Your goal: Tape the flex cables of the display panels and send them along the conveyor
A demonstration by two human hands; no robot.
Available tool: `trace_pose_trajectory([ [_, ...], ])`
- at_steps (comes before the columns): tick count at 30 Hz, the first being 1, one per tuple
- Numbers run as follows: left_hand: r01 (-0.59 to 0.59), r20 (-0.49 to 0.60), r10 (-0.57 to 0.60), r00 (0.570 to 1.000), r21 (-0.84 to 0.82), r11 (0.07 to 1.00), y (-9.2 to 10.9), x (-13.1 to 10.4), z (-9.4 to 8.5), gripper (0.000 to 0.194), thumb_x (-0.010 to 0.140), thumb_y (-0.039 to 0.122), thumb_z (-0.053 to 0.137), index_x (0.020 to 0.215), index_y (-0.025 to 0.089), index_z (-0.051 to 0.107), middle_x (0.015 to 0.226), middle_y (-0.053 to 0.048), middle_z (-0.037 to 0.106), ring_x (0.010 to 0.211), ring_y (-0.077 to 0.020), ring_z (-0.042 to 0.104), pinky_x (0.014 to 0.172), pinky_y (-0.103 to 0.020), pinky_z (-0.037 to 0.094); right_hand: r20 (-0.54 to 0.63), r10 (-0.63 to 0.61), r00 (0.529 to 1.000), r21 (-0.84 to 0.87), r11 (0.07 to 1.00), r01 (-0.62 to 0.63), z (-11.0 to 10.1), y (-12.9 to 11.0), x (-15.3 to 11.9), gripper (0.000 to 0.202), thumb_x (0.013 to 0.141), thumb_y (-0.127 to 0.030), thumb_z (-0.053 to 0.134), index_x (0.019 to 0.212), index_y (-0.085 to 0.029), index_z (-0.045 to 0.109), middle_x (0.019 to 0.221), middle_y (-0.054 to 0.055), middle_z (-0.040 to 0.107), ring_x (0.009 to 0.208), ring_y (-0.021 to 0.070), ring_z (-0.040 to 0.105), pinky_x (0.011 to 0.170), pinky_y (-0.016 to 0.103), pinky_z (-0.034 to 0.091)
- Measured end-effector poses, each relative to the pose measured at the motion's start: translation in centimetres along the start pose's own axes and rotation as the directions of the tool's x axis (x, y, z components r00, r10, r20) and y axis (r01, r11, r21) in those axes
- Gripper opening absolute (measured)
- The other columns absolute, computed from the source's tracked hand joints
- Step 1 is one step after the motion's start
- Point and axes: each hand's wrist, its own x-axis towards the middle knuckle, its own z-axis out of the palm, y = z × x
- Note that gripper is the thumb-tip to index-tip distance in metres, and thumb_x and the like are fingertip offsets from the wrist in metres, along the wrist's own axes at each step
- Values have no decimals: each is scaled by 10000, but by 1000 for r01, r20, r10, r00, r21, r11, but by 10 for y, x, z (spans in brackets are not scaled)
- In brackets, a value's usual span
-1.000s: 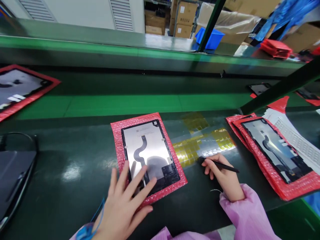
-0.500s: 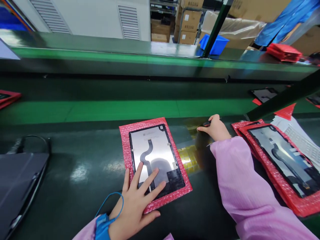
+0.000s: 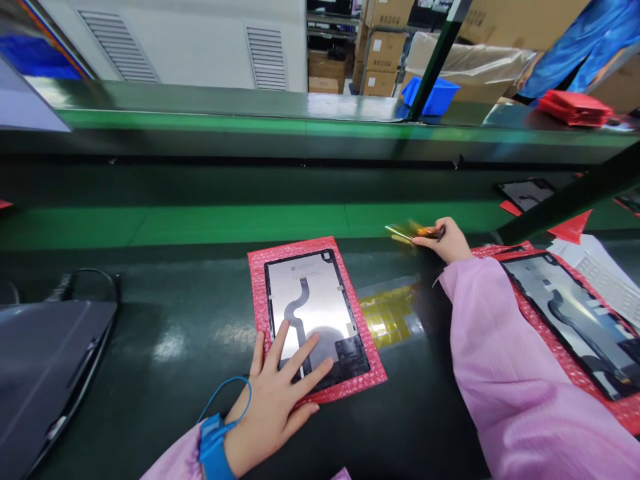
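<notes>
My left hand (image 3: 283,390) lies flat with its fingers spread over the lower part of a tablet display panel (image 3: 320,307), its silvery back up. A dark flex cable (image 3: 299,310) curves down the panel and passes under my fingers. The panel rests on a pink bubble-wrap pouch (image 3: 257,280). My right hand (image 3: 447,241) is closed in a pinch on a strip of amber tape (image 3: 403,233), blurred by motion and held up off the bench. A small dark object (image 3: 441,233) shows at those fingers; its kind is unclear. Yellow tape pieces (image 3: 387,317) lie on the bench beside the pouch.
More panels on red bubble-wrap pouches (image 3: 575,320) are stacked at the right, near printed sheets (image 3: 600,267). A dark flat device (image 3: 55,373) with a cable sits at the left. A green post (image 3: 565,193) slants at the right. A person in blue stands beyond the shelf.
My right hand has moved up and slightly right from the bench, and an amber strip now shows in its fingers. My left hand stays on the panel. The view has shifted slightly.
</notes>
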Motion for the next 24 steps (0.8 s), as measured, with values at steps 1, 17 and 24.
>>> trace_pose_trajectory([
  [1, 2, -8, -2, 1000, 4, 1000, 0, 3, 2, 736, 913, 294, 632, 1584, 395, 347, 1664, -23, 364, 1554, -492, 0, 1161, -750, 103, -36, 13, 999, 62, 998, -11, -5, -4, 2, 668, 621, -584, 860, 845, -294, 302, 836, -11, 668, 802, 223, 697, 744, 390, 572],
  [17, 2, -61, -5, 998, -54, 999, -3, 38, 9, 582, 945, 172, 511, 1492, 369, 521, 1598, -47, 472, 1532, -522, 100, 1062, -802, 283, 80, -26, 996, 360, 933, -4, -13, -15, -154, 542, 781, -611, 783, 898, -300, 355, 865, 7, 661, 867, 249, 732, 743, 390, 584],
  [24, -1, -69, 1, 998, -11, 1000, 10, 9, 2, 642, 900, 115, 532, 1498, 348, 518, 1577, -71, 494, 1557, -495, -16, 1083, -775, 290, -27, 44, 999, 400, 916, -29, 2, 5, -72, 636, 642, -563, 873, 904, -294, 359, 829, -11, 661, 822, 229, 717, 766, 384, 562],
])
